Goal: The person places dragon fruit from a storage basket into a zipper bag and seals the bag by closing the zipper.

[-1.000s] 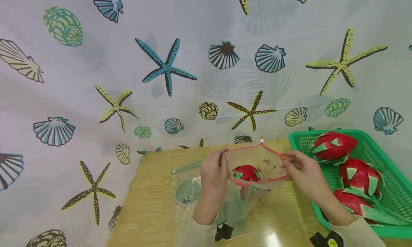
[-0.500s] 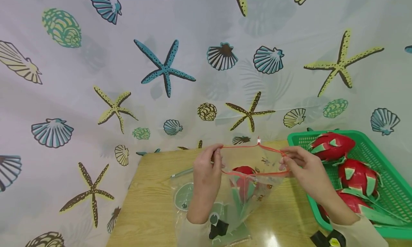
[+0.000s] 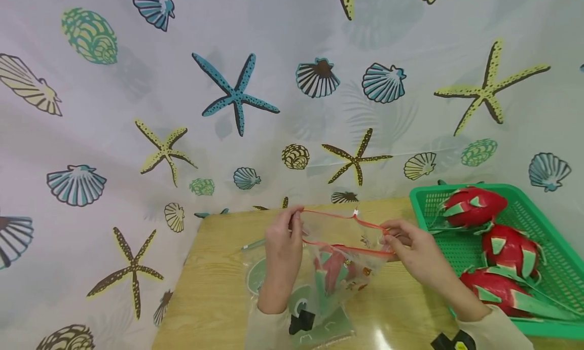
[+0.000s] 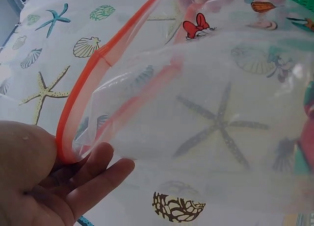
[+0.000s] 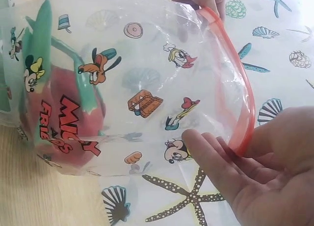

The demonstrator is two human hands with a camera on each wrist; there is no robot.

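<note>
Your left hand (image 3: 284,248) pinches the left end of the clear zip bag (image 3: 328,274) at its red zipper strip (image 3: 342,233); the left wrist view shows the strip (image 4: 83,88) folded round at that corner, gripped between thumb and fingers (image 4: 93,174). Lying flat on the table (image 3: 214,289) just beyond and below that hand is a second clear bag (image 3: 257,276).

Between your two hands the bag hangs mouth-up, its two red edges drawn almost together, so the mouth is a narrow slot. Its long axis runs straight from one hand to the other, left to right across you. Both hands sit at the ends of that line, neither nearer the bag than the other. The small white slider (image 3: 356,214) rides on the far edge of the strip, closer to your right hand than to your left. Inside, low in the bag, sits one dragon fruit (image 3: 332,271), red with green scales, seen through the cartoon-printed plastic (image 5: 68,113).

Your right hand (image 3: 412,256) pinches the right end of the strip (image 5: 243,113), fingers (image 5: 216,157) curled under the corner, thumb on top.

Just to the right of that hand stands a green basket (image 3: 538,218) holding three more dragon fruits (image 3: 474,205).
</note>
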